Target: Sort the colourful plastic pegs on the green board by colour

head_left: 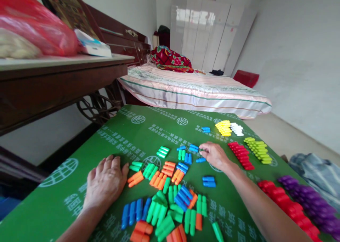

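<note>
My left hand [106, 180] lies flat, palm down, on the green board at the left, its thumb near a green piece [136, 166]. On the right, my right hand [212, 155] is over the board with fingers bent; its fingertips are beside blue pieces [194, 148]. Whether anything sits between those fingertips is too small to tell. Small green, orange [168, 168] and blue capsule-shaped pieces lie scattered and partly piled between the hands. Another blue group [209, 181] lies below my right hand.
Sorted groups line the board's right side: yellow [223, 128], white [237, 129], red [241, 155], lime [257, 150], larger red [289, 206] and purple [308, 204]. A wooden table [61, 77] stands left. Beyond the board is a bed [196, 89].
</note>
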The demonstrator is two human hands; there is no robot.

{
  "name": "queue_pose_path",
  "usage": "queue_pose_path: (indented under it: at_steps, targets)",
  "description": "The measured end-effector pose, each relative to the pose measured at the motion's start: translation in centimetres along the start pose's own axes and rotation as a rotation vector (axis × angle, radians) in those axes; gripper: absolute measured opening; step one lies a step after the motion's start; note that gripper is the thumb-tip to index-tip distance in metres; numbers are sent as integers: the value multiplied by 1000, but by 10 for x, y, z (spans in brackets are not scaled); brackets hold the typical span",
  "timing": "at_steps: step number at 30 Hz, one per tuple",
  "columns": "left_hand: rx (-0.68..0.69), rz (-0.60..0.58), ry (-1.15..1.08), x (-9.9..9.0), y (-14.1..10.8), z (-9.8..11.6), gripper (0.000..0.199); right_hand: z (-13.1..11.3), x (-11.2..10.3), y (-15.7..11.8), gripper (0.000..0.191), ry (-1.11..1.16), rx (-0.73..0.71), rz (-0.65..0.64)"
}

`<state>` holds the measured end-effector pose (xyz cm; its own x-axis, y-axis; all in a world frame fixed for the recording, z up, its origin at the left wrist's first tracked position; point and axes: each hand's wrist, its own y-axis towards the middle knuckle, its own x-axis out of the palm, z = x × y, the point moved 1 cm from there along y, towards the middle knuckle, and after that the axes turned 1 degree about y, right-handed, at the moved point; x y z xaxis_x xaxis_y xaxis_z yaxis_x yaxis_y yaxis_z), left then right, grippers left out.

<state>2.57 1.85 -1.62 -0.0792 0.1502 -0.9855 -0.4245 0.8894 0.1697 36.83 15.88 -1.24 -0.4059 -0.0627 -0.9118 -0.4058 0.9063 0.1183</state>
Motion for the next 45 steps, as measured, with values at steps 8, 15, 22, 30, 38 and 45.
queue_pose_path:
  at_steps: [8, 15, 22, 30, 38, 45]
  targets:
    - [12, 25, -4, 0, -1, -2, 74, -21, -4, 14, 37, -68, -127, -45]
    - [-3, -4, 57, -1, -1, 1, 64, -37, -17, -11, 20, -238, -95, -255]
    - [7, -5, 69, 0, -1, 2, 66, 11, -13, 10, 19, -314, 58, -132]
    - [-1, 15, 22, 1, -2, -2, 76, 62, -2, 72, 31, -284, 226, 83]
    - [5, 23, 20, 3, -2, -2, 78, 66, 5, 78, 32, -300, 271, 124]
    - [2, 12, 36, 3, -1, 0, 78, 59, 6, 72, 32, -336, 304, 120]
